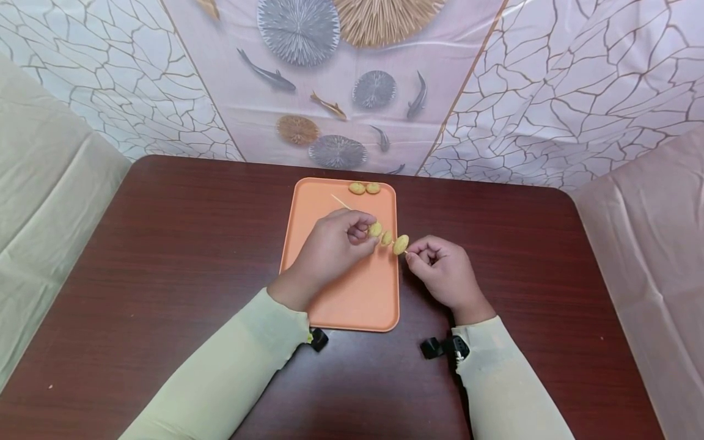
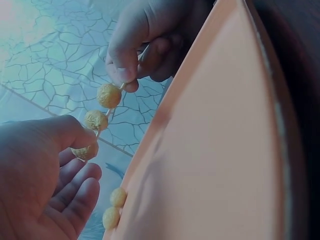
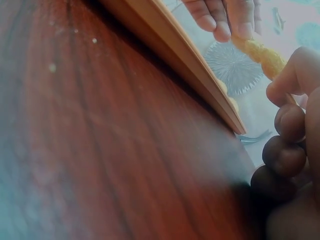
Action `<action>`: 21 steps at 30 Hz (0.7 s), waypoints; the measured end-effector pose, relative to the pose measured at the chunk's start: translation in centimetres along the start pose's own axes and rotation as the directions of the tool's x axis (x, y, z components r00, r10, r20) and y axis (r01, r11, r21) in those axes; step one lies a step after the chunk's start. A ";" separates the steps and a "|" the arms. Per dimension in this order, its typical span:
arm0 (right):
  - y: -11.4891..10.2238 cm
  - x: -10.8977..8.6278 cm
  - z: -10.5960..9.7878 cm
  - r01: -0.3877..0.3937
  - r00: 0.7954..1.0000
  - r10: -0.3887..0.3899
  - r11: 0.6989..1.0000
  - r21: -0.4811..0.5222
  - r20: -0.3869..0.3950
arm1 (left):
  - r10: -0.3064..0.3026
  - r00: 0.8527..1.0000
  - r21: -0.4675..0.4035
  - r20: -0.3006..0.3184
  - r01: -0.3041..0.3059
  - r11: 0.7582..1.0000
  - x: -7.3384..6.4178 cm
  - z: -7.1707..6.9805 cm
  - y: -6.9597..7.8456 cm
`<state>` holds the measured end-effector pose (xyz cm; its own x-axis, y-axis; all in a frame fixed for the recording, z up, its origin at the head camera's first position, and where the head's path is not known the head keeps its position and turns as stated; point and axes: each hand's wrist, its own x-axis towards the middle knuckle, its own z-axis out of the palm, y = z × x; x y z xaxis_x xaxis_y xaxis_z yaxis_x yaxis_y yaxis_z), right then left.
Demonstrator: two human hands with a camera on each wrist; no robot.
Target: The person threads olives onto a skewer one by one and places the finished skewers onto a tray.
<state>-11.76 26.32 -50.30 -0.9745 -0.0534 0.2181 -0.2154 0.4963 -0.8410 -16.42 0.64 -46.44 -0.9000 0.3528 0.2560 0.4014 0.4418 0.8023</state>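
Observation:
A thin wooden skewer carries three wrinkled yellow balls, slightly apart from one another. My right hand pinches the near end of the skewer between thumb and fingertips, just past the tray's right edge. The ball closest to it and the middle ball are uncovered. Over the tray, my left hand grips the farthest ball between thumb and fingers. In the left wrist view, the thumb partly hides that ball. A pale thin stick shows beyond the left hand in the head view.
An orange tray lies on the dark wood table. Two more yellow balls sit side by side at its far right corner. A patterned cloth hangs behind the table. Each wrist wears a small black camera.

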 end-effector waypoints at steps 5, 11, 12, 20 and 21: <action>0.2 -0.1 -0.2 -0.006 0.999 0.009 0.998 0.061 -0.041 | 0.031 1.000 0.024 0.006 -0.031 0.999 0.2 -0.3 0.3; 0.3 -0.1 -0.3 -0.011 0.993 0.024 0.992 0.123 -0.112 | -0.006 0.998 0.119 0.057 -0.001 0.993 0.9 -1.5 1.0; 0.3 0.0 -0.3 -0.008 0.992 0.024 0.992 0.130 -0.123 | -0.016 0.997 0.143 0.074 0.005 0.990 1.2 -1.8 1.1; 0.5 0.2 -0.1 0.034 0.976 0.002 0.987 0.159 -0.219 | -0.036 0.969 0.418 0.246 -0.073 0.905 5.0 -3.3 2.0; 0.6 0.2 -0.1 0.041 0.973 -0.002 0.986 0.164 -0.232 | -0.040 0.963 0.457 0.266 -0.089 0.885 5.6 -3.3 2.0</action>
<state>-12.09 26.71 -50.69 -0.9328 0.1480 0.3285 -0.2626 0.3453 -0.9010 -21.25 0.81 -41.61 -0.8378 0.5414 0.0708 0.5132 0.7367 0.4403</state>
